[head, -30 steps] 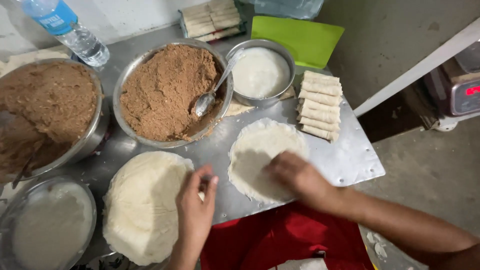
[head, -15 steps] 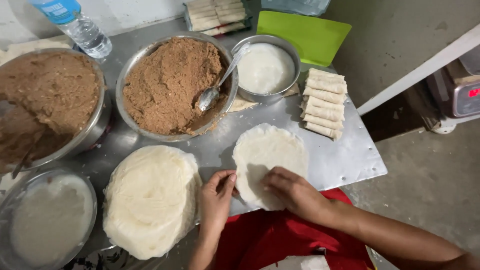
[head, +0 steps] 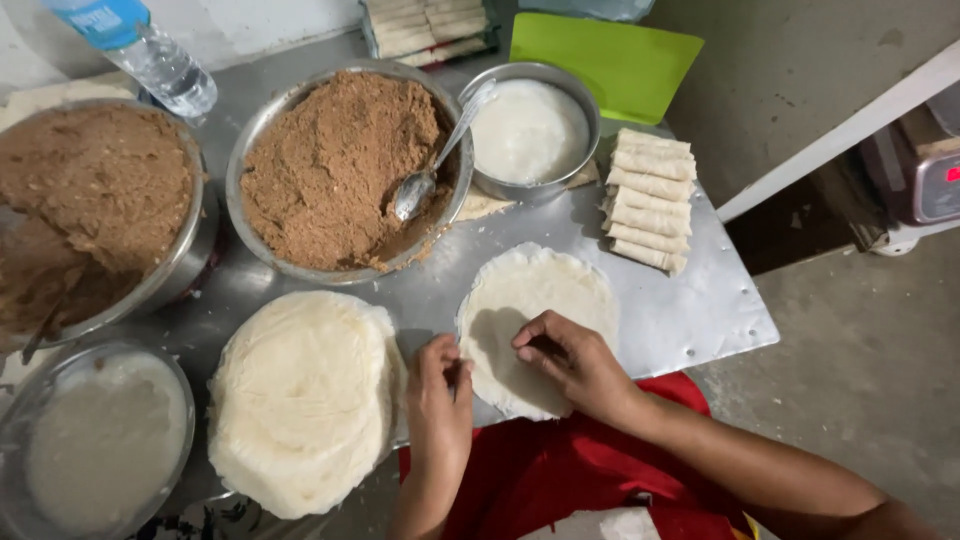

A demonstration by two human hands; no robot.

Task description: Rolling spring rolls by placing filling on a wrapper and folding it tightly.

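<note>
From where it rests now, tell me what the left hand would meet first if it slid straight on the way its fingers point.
The left hand, at the near-left edge of the single wrapper, points away from the person, toward the bowls. Going straight on, it would probably first meet the rim of the metal bowl of brown filling, though its height is hard to judge.

A clear plastic bottle (head: 150, 55) with a blue label stands at eleven o'clock; a small red-lit screen (head: 948, 180) sits at three o'clock

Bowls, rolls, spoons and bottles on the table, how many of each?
Metal bowls: 4
Finished rolls in the stack right of the bowls: 6
Spoon: 1
Water bottle: 1
Total: 12
</note>
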